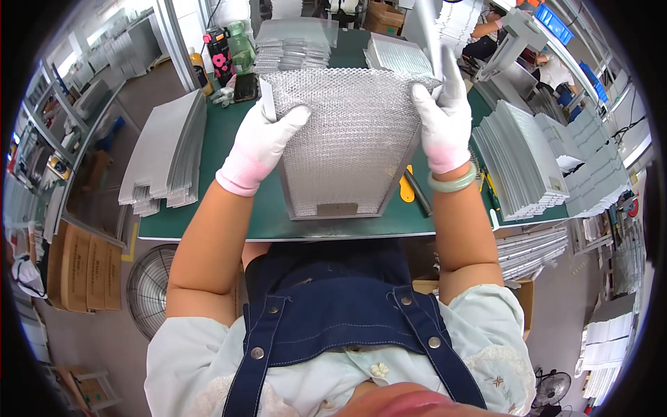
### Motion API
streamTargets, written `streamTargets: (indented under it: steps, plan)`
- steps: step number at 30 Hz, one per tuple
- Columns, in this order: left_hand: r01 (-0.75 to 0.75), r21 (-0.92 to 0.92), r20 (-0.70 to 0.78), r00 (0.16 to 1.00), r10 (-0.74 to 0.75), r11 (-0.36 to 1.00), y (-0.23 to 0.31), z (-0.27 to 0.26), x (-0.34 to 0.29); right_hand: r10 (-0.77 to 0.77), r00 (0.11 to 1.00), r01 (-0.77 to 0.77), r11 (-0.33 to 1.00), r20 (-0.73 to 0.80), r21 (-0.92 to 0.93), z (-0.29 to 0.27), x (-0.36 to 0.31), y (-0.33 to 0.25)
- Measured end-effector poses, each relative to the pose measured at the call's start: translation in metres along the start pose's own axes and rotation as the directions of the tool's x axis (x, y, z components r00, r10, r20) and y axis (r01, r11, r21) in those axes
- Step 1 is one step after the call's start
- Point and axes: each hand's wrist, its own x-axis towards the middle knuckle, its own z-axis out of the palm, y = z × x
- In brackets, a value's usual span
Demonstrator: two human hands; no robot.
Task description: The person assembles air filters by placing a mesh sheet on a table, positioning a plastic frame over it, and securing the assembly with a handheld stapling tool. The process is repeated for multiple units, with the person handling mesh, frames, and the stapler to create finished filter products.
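Observation:
A silvery metal-mesh filter panel (347,139) in a thin frame stands tilted on the green tabletop (229,215), its lower edge near the front. My left hand (264,142), in a white glove with a pink cuff, is closed on the panel's upper left edge, thumb on the front face. Beside that thumb a narrow white strip (267,99) stands up at the corner. My right hand (445,121), gloved alike, is closed at the upper right corner, its thumb on the mesh and a finger pointing up. Behind it rises a pale long strip (429,38); whether I touch it, I cannot tell.
Stacked mesh sheets lie at left (167,149), right (517,163) and back (295,52). A yellow-handled tool (407,186) and a dark rod (419,194) lie right of the panel. A phone (245,87) and green bottle (240,48) are back left. Co-workers sit far right.

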Motion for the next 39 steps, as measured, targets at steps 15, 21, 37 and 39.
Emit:
streamTargets:
  steps: [15, 21, 37, 39]
  plan:
    - [-0.009, 0.107, -0.043, 0.999, 0.013, 0.994, -0.013, -0.016, -0.003, 0.201, 0.831, 0.008, 0.928, 0.519, -0.372, -0.032, 0.058, -0.04]
    - [0.087, -0.167, -0.035, 0.995, -0.094, 0.982, 0.018, 0.018, -0.044, 0.082, 0.781, 0.103, 0.961, 0.619, -0.257, -0.039, 0.034, -0.077]
    - [-0.126, 0.335, -0.389, 0.884, 0.259, 0.934, -0.032, 0.038, -0.002, 0.457, 0.755, -0.391, 0.889, 0.471, -0.237, -0.053, 0.002, -0.022]
    - [-0.153, 0.332, -0.423, 0.858, 0.291, 0.931, -0.038, 0.033, 0.001, 0.436, 0.766, -0.325, 0.897, 0.473, -0.3, -0.056, 0.002, -0.021]
